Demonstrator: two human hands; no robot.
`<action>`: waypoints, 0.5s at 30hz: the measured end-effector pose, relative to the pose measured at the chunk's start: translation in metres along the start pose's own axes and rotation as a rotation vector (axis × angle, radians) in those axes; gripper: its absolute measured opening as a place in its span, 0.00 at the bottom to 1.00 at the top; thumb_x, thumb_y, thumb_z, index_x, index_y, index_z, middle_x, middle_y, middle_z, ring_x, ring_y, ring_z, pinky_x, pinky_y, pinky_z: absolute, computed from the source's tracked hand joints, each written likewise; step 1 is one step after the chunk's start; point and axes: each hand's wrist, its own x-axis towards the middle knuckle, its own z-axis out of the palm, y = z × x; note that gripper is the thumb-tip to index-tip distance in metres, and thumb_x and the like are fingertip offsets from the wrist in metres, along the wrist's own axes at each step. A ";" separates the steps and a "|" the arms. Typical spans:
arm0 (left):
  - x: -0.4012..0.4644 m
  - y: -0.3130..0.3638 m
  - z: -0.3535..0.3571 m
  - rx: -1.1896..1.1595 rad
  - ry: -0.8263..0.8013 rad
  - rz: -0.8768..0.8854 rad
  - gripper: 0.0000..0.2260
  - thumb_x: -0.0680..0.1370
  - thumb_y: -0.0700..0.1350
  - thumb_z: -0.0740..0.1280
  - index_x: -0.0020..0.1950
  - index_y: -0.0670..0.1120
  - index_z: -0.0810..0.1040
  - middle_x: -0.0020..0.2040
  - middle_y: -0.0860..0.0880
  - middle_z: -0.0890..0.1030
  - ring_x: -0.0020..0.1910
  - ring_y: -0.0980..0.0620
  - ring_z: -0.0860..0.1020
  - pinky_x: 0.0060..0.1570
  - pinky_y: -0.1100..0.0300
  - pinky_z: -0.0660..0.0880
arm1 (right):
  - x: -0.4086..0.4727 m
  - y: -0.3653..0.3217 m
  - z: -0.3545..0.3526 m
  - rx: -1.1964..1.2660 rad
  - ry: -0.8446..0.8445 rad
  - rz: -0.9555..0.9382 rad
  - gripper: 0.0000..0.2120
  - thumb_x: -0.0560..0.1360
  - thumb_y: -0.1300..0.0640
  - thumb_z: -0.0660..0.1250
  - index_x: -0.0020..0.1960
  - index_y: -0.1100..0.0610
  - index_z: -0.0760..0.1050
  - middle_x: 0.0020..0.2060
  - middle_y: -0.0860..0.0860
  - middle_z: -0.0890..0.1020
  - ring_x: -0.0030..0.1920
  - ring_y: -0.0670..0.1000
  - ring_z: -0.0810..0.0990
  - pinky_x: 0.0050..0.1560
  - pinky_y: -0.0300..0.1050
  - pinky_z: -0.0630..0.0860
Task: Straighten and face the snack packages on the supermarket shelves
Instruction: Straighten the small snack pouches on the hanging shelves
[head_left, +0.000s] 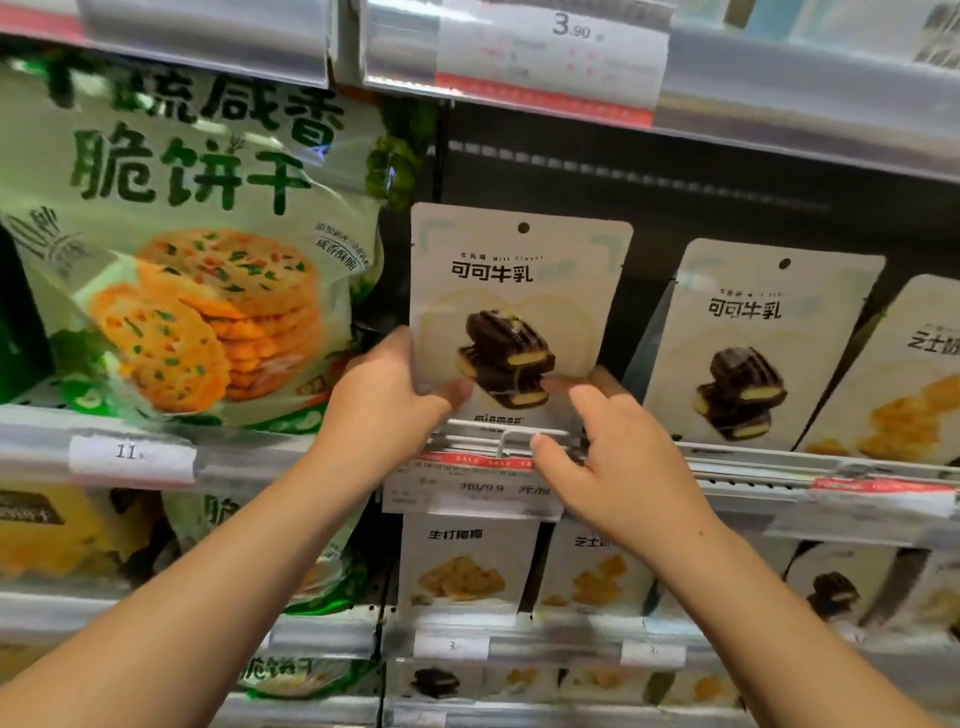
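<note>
The left hand (387, 395) pinched the lower left edge of the white flat cocoa-milk biscuit pouch (511, 317) while the right hand (608, 441) gripped its lower right corner, seemingly to stand it upright and front-facing behind the white wire shelf rail (498, 428)

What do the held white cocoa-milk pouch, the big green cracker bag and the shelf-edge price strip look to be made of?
The white cocoa-milk pouch, held by the left hand and right hand: probably matte plastic film, flat with a punched hang hole. The green cracker bag: glossy plastic film, showing creases and glare. The price strip: seemingly clear hard plastic over a paper label.
</note>
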 end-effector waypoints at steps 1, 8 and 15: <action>0.000 0.001 0.000 -0.003 0.000 -0.009 0.16 0.71 0.55 0.74 0.55 0.59 0.72 0.47 0.58 0.80 0.46 0.57 0.78 0.39 0.58 0.76 | 0.000 0.001 0.001 0.017 0.007 0.002 0.13 0.76 0.43 0.63 0.39 0.43 0.61 0.36 0.44 0.68 0.33 0.43 0.69 0.28 0.36 0.59; -0.001 0.015 -0.007 0.026 -0.057 -0.048 0.17 0.74 0.53 0.71 0.60 0.56 0.71 0.53 0.55 0.79 0.49 0.54 0.79 0.38 0.62 0.74 | -0.008 0.010 0.003 0.203 0.070 -0.018 0.06 0.78 0.44 0.59 0.53 0.40 0.65 0.51 0.46 0.72 0.43 0.34 0.70 0.35 0.27 0.66; -0.095 -0.001 0.010 -0.173 0.249 0.643 0.11 0.77 0.38 0.62 0.60 0.43 0.72 0.52 0.49 0.76 0.52 0.52 0.76 0.51 0.59 0.74 | -0.012 0.023 0.009 0.256 0.250 -0.093 0.13 0.79 0.58 0.62 0.63 0.59 0.73 0.52 0.51 0.74 0.54 0.36 0.73 0.51 0.19 0.60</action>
